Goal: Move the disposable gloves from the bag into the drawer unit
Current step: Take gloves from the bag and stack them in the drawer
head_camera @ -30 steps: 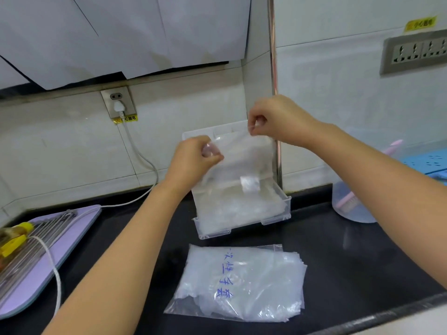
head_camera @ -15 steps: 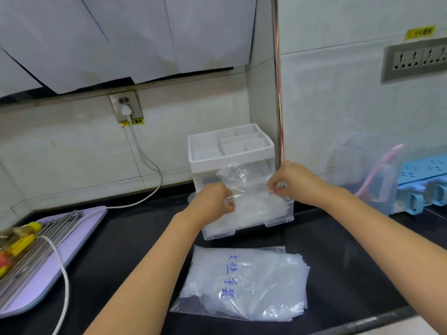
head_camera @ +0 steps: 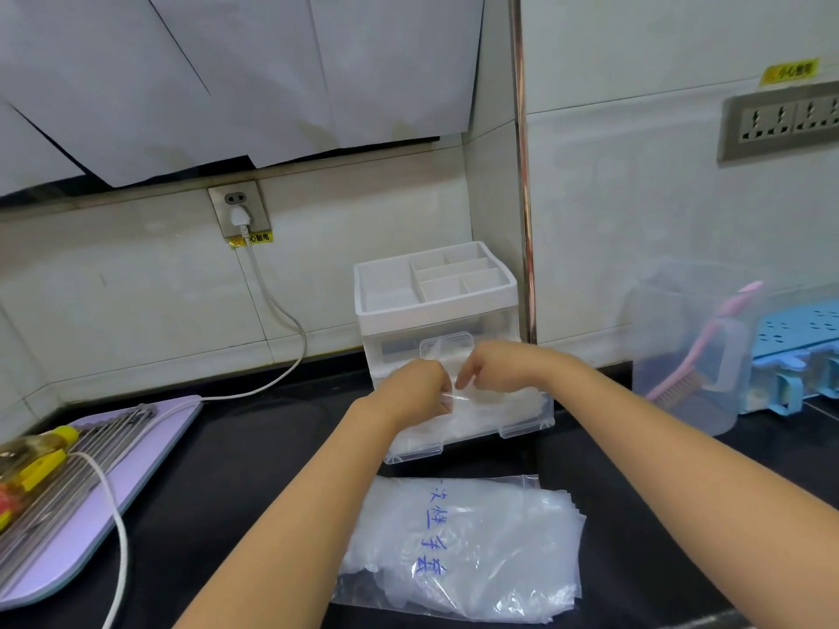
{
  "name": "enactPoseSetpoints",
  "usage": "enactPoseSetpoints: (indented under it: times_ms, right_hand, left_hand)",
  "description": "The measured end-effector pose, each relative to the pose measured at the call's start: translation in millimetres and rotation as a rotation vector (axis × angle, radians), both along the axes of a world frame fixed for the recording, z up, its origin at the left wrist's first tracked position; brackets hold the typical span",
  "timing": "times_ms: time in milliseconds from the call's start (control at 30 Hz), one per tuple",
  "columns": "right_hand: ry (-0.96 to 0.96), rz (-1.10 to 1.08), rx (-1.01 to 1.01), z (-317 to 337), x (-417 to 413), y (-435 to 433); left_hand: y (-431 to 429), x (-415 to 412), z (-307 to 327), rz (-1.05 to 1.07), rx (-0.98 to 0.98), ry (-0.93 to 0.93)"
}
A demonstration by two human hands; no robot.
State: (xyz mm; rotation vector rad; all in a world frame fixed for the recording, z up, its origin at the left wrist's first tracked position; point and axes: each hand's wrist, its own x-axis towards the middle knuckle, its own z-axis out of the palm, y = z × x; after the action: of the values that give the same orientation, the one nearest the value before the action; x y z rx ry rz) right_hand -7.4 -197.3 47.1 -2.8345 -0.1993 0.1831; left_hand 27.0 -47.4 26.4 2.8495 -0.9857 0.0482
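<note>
1. The left hand (head_camera: 420, 388) and the right hand (head_camera: 497, 367) meet almost knuckle to knuckle. Their fingers are curled, and each pinches the same thin clear disposable glove (head_camera: 454, 396).
2. That glove is held low over the pulled-out drawer (head_camera: 526, 429), just above the heap of gloves (head_camera: 517, 401) lying inside it.
3. The drawer is the bottom one of a clear drawer unit (head_camera: 436, 320) with a white divided top, which stands in the wall corner.
4. Just in front of the drawer, a clear zip bag (head_camera: 463, 547) with blue handwriting lies flat on the black countertop (head_camera: 254, 447). More gloves show through it.
5. To the left, well apart, a lilac tray (head_camera: 172, 429) carries metal rods (head_camera: 91, 442). A white cable (head_camera: 118, 515) crosses the tray and runs up to a wall socket (head_camera: 238, 211).
6. To the right, a clear jug (head_camera: 681, 311) holds a pink brush (head_camera: 708, 347).
</note>
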Motion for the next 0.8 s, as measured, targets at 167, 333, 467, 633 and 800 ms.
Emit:
enactPoseSetpoints:
  times_ms: [167, 333, 467, 633, 800]
  right_hand:
    - [0.151, -0.014, -0.189, -18, 18, -2]
    - [0.192, -0.041, -0.199, -16, 23, -2]
    - [0.197, -0.023, -0.248, -12, 22, 5]
    - [0.210, -0.003, -0.301, -13, 19, 8]
    - [0.331, -0.051, -0.223, -4, 13, 10]
  left_hand:
    - [11, -12, 23, 0.042, -0.057, 0.154]
    - [5, -26, 49, 0.089, -0.416, 0.235]
    - [-25, -20, 27, 0.166, -0.235, 0.158]
    - [-41, -17, 5, 0.232, 0.011, 0.275]
    - [-25, -7, 10, 0.343, 0.144, 0.336]
